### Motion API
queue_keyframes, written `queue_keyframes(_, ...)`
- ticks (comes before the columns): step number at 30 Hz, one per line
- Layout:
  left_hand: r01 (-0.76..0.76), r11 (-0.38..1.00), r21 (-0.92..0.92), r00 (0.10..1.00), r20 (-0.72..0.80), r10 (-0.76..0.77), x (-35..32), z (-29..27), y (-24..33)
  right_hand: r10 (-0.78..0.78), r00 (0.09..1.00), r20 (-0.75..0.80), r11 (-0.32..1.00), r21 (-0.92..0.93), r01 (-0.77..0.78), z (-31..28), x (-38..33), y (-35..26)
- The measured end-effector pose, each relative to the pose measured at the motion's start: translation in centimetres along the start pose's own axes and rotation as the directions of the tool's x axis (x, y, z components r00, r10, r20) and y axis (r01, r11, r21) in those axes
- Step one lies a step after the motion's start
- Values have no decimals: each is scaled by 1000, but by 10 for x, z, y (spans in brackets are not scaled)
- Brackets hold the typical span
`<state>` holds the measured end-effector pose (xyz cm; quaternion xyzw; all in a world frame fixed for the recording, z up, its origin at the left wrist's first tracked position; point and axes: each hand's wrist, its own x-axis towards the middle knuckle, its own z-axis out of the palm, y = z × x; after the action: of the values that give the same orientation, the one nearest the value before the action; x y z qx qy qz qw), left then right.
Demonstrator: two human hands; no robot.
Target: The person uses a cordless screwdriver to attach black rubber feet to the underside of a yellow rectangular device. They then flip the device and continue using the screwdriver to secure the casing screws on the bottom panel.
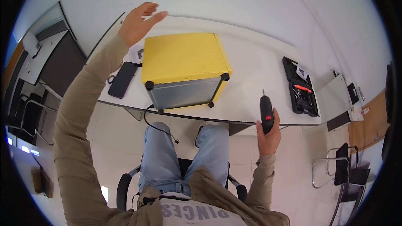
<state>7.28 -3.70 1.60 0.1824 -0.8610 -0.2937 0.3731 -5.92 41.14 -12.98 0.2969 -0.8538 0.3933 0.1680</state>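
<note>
A yellow box-shaped appliance (184, 56) lies on the white table, its grey metal base (186, 93) with black feet turned toward me. My left hand (140, 21) is raised beyond its far left corner, fingers apart and holding nothing. In my right hand (269, 136), over the table's front edge, is a black cordless screwdriver (266, 113) with a red button. Its bit points away from me, well to the right of the appliance. A black power cord (157, 127) hangs from the appliance's near left corner over the edge, its plug above my knee.
On the table's right lies an open black tool case (302, 92) with bits and an orange-red tool. A dark smartphone (122, 80) rests left of the appliance. The white table (247, 65) ends at a wall. Chairs (343, 165) stand at the right.
</note>
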Motion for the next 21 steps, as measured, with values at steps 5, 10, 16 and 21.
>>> queue_keyframes(5,129,933,-337,893,-369,-257,-74,-30,-21,-94,982,167,911,-383,152,16,53,16)
queue_keyframes(10,276,855,-439,906,-179,-384,-183,18,-28,-136,952,274,753,-595,279,34,83,35)
queue_keyframes(16,287,880,-379,958,92,-273,-235,47,-51,-226,914,338,686,-610,395,65,106,38)
queue_keyframes(21,219,961,-172,951,258,-170,-224,57,-58,-185,900,394,665,-624,410,72,112,36)
